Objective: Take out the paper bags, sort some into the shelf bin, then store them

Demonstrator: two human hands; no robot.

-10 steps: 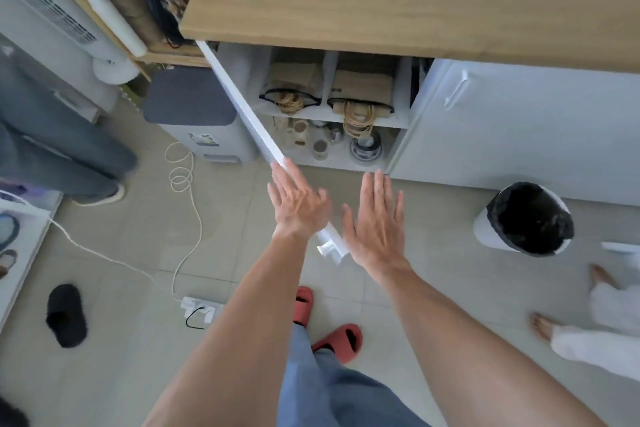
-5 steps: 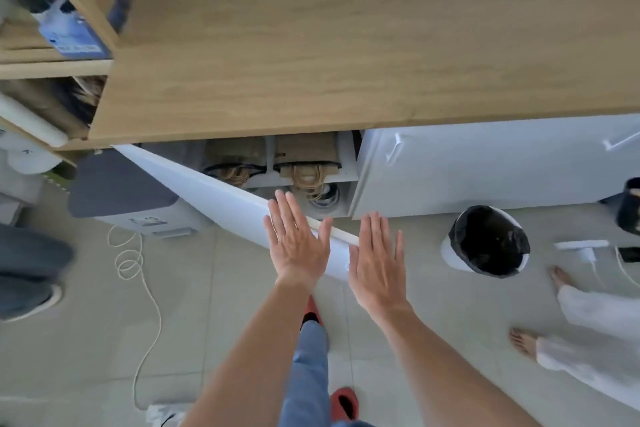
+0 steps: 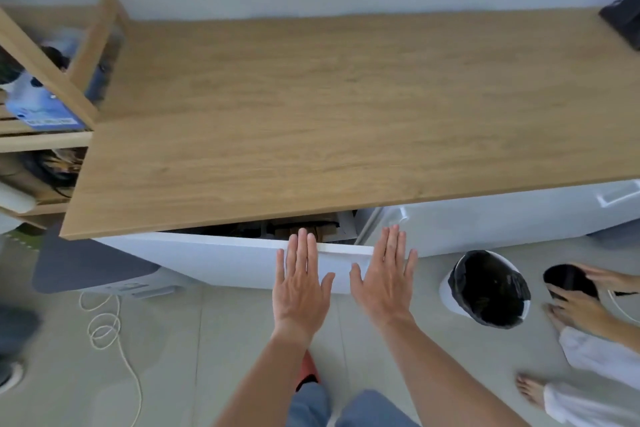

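Note:
The white cabinet door (image 3: pixel 214 262) under the wooden countertop (image 3: pixel 329 114) stands only slightly ajar. My left hand (image 3: pixel 299 282) lies flat with its fingers spread against the door's free edge. Beside it my right hand (image 3: pixel 386 279) is also flat and empty, at the door's right end. Through the narrow gap above the door a sliver of brown paper bags (image 3: pixel 311 227) shows inside the cabinet; the rest of them is hidden by the countertop and door.
A white bin with a black liner (image 3: pixel 486 289) stands on the floor at the right. Another person's hand (image 3: pixel 585 302) and bare feet are at the far right. A white cable (image 3: pixel 104 326) coils on the floor left. A wooden shelf unit (image 3: pixel 45 80) stands at the left.
The cabinet door has swung from wide open to almost closed under my two flat hands. My view has risen, so the countertop now hides most of the cabinet interior.

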